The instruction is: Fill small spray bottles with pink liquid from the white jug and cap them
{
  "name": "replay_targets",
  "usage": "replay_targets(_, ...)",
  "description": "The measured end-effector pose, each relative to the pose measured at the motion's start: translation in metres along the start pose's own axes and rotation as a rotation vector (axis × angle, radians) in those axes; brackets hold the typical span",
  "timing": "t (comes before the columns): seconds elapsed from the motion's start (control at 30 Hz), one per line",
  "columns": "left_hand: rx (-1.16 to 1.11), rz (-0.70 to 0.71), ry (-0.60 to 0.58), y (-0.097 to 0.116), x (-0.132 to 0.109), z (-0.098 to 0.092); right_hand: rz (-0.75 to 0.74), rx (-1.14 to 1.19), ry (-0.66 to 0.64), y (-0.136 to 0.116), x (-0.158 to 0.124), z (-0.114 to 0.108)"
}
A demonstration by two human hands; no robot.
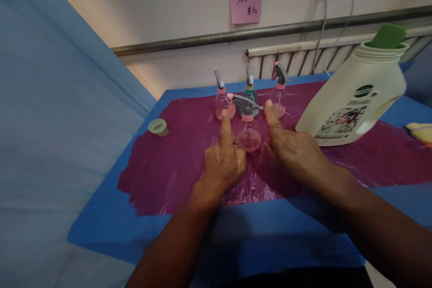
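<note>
A small clear-pink spray bottle (249, 137) with a grey trigger head stands upright in front of me. Close by its left side is my left hand (223, 157), one digit stretched up and the other fingers curled; whether they touch the bottle I cannot tell. My right hand (292, 148) is at its right, thumb raised away from the fingers, which are partly hidden. Behind stand a pink spray bottle (221, 104) on the left, a teal spray bottle (251, 95) in the middle, partly covered, and another pink spray bottle (279, 95) on the right.
A large pale-green jug (357, 94) with a green piece in its mouth stands right of my right hand. A small translucent cup (158, 127) sits at left. Purple plastic sheeting (172, 157) covers part of the blue table (101, 220). A yellow item (421, 132) lies far right; a pipe (202, 39) runs behind.
</note>
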State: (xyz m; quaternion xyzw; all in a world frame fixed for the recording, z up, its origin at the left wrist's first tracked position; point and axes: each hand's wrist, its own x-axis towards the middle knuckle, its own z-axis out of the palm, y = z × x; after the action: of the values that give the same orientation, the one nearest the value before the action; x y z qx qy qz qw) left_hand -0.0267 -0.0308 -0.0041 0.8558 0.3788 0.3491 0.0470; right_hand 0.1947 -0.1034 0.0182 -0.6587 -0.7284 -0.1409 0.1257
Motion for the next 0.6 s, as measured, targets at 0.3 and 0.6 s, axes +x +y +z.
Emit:
replay_targets(0.3, -0.008, 0.011, -0.005, 0.0057, 0.0021, -0.0018, -0.002, 0.062, 0.068, 0.0003, -0.0038, 0.0033)
replay_targets(0.6, 0.002, 0.035, -0.018, 0.0015, -0.0007, -0.0028, -0.018, 0.223, 0.186, -0.0075, -0.0004, 0.0088)
